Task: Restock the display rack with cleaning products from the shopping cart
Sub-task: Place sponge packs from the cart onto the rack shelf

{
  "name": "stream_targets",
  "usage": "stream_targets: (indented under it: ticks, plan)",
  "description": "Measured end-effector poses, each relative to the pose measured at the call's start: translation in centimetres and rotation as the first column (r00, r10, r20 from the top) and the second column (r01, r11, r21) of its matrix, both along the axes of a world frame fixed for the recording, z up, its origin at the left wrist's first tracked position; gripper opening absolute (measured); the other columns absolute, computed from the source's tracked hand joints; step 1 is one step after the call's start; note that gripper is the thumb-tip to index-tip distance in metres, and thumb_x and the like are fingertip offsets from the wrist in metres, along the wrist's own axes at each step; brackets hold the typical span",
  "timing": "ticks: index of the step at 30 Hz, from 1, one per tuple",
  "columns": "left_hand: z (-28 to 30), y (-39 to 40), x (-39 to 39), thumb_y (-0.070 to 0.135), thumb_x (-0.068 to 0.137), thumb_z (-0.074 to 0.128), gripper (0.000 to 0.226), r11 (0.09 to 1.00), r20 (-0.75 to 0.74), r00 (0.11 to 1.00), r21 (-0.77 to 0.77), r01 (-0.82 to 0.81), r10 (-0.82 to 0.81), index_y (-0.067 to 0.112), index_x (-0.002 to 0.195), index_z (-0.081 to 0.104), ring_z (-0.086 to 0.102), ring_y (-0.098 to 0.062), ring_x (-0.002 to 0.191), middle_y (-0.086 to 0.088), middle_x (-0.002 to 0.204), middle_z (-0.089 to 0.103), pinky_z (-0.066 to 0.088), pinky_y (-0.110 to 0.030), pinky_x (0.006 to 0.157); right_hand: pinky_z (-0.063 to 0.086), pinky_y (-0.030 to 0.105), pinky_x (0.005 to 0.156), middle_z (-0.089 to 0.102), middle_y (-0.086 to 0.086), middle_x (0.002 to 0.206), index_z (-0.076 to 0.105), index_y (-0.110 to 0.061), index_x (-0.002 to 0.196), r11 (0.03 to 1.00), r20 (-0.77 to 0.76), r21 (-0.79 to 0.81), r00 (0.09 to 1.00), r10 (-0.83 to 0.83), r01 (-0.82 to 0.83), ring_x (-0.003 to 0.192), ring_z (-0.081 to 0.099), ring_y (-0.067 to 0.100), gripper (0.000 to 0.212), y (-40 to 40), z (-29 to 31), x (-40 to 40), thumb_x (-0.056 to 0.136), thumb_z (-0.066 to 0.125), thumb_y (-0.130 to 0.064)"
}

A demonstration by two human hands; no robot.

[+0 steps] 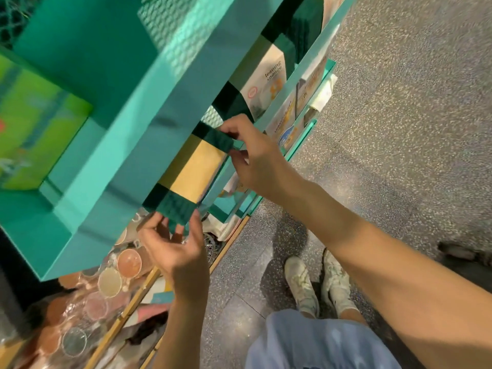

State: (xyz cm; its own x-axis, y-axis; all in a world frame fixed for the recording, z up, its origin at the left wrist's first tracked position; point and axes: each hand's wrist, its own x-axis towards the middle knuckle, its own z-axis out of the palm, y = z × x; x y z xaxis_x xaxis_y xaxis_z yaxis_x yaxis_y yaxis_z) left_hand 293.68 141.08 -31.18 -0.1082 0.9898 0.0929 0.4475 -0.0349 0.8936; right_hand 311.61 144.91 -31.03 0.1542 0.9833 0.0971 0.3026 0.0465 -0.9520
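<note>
We hold a sponge pack [195, 166], yellow with dark green ends, against the front edge of the teal display rack [127, 107]. Our left hand [177, 246] pinches its lower green end, fingers curled on it; our right hand [250, 155] pinches the upper green end. More sponge packs [266, 83] stand farther along the rack.

Rack [127, 145]: smooth teal panels, faintly glossy, like painted metal.
Sponge pack [191, 169] held between both hands: yellow foam middle, rough dark-green scouring ends.
Packs [266, 81] beyond the right hand [255, 161]: printed paper or film.
Glassware [106, 283] below the left hand [175, 249]: clear, shiny glass.
Floor [399, 129]: speckled stone, polished.
</note>
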Motion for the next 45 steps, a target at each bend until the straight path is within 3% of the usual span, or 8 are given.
stream_targets:
  ticks: [8,13,17,27,30,34,38,45]
  plan:
    - [0.8,1.0,0.7,0.019,0.087,0.065,0.045,0.966,0.014,0.987,-0.206,-0.156,0.163,0.001,0.121,0.042,0.059,0.003,0.077,-0.008,0.098,0.051,0.048,-0.010,0.073,0.049,0.039,0.088,0.052,0.004,0.108,0.021,-0.016,0.147,0.979,0.089,-0.194,0.993,0.081,-0.063,0.097,0.055,0.020,0.063,1.2,1.9,0.8,0.092,0.048,-0.003]
    - [1.6,1.3,1.0,0.024,0.087,0.065,0.030,0.955,-0.071,0.983,-0.238,-0.180,0.167,0.033,0.101,0.041,0.058,-0.010,0.096,-0.014,0.110,0.052,0.048,-0.017,0.082,0.042,0.031,0.082,0.053,0.009,0.118,0.018,-0.015,0.149,0.980,0.242,-0.187,0.964,0.109,-0.064,0.097,0.051,0.020,0.066,1.5,2.2,0.9,0.090,0.047,-0.002]
    - [1.7,1.0,1.5,0.021,0.088,0.063,0.030,0.955,-0.118,0.987,-0.263,-0.138,0.110,0.020,0.107,0.040,0.053,-0.002,0.082,-0.005,0.105,0.047,0.043,-0.002,0.065,0.034,0.027,0.070,0.054,0.005,0.108,0.017,-0.021,0.150,0.983,0.330,-0.177,0.939,0.100,-0.043,0.093,0.053,0.022,0.070,1.3,1.6,1.5,0.090,0.048,-0.003]
    - [5.3,-0.5,1.7,0.034,0.087,0.061,0.052,0.960,-0.318,0.948,-0.255,-0.113,0.027,0.007,0.130,0.046,0.052,-0.020,0.115,-0.006,0.127,0.050,0.045,-0.042,0.100,0.043,0.039,0.093,0.051,0.011,0.128,0.030,-0.012,0.144,0.956,0.301,-0.290,0.952,0.056,0.035,0.110,0.049,0.026,0.053,-3.1,4.0,1.4,0.094,0.045,-0.005]
    - [7.8,-2.3,2.8,0.029,0.090,0.058,0.026,0.977,-0.337,0.937,-0.210,0.015,-0.087,0.014,0.110,0.057,0.056,-0.018,0.101,-0.003,0.110,0.057,0.050,-0.041,0.089,0.044,0.028,0.071,0.055,0.004,0.090,0.058,-0.005,0.099,0.961,0.358,-0.230,0.932,-0.059,0.150,0.081,0.049,0.015,0.013,-6.1,5.8,1.5,0.094,0.045,-0.007]
    - [12.7,-4.0,6.0,0.015,0.092,0.056,0.008,0.917,-0.365,0.842,-0.204,0.344,-0.397,0.011,0.089,0.062,0.055,-0.008,0.077,0.008,0.083,0.055,0.040,-0.014,0.069,0.025,0.015,0.045,0.047,-0.002,0.071,0.054,-0.009,0.082,0.910,0.517,-0.267,0.844,-0.142,0.317,0.055,0.039,0.009,0.020,-11.5,11.1,2.2,0.095,0.039,-0.004]
    - [19.3,-5.6,10.9,0.011,0.090,0.055,0.012,0.805,-0.418,0.704,-0.138,0.576,-0.575,0.012,0.078,0.059,0.046,-0.011,0.070,0.004,0.075,0.051,0.028,-0.015,0.062,0.045,0.035,0.063,0.059,0.012,0.086,0.057,-0.003,0.089,0.839,0.548,-0.286,0.797,-0.254,0.464,0.079,0.055,0.030,0.010,-16.7,16.8,5.2,0.089,0.048,-0.008]
    - [28.1,-11.0,21.7,0.010,0.088,0.059,0.007,0.542,-0.434,0.496,0.022,0.840,-0.752,0.007,0.083,0.062,0.050,-0.015,0.075,-0.008,0.083,0.060,0.031,-0.017,0.067,0.034,0.033,0.067,0.062,0.012,0.093,0.059,-0.006,0.090,0.576,0.542,-0.168,0.563,-0.623,0.800,0.089,0.056,0.031,0.009,-27.7,25.7,11.5,0.088,0.050,-0.009]
